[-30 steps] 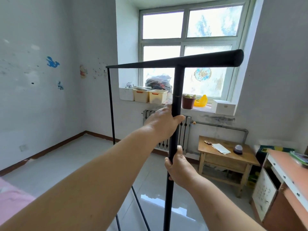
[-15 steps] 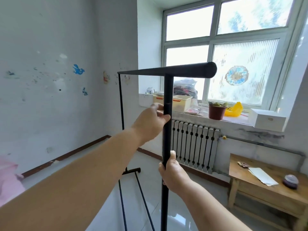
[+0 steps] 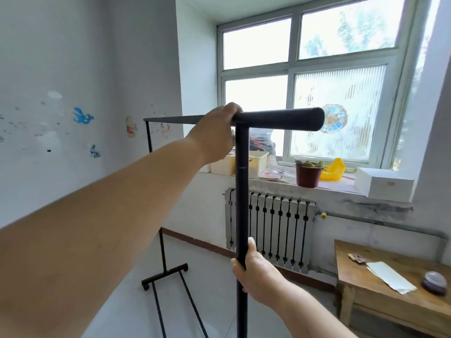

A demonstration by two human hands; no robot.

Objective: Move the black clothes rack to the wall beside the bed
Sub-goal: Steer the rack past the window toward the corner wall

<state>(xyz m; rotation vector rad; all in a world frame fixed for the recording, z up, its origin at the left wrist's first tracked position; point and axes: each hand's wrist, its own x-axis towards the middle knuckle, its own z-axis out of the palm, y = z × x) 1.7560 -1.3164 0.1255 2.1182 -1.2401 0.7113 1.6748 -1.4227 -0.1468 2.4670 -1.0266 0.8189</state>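
The black clothes rack (image 3: 241, 186) stands upright right in front of me, its top bar running from near me away toward the left wall. My left hand (image 3: 214, 132) is closed over the top bar just left of the near upright. My right hand (image 3: 256, 272) grips that near upright lower down. The rack's far upright and its wheeled foot (image 3: 166, 274) rest on the pale floor close to the left wall (image 3: 61, 69). The bed is out of view.
A radiator (image 3: 275, 228) sits under the window behind the rack. The windowsill holds bins, a plant pot (image 3: 308, 173) and a white box (image 3: 383, 186). A low wooden table (image 3: 390, 289) stands at the right.
My left hand has left the near upright and moved up onto the top bar. The rack and I have come closer to the window and left wall; the pink bed edge has dropped out of view.
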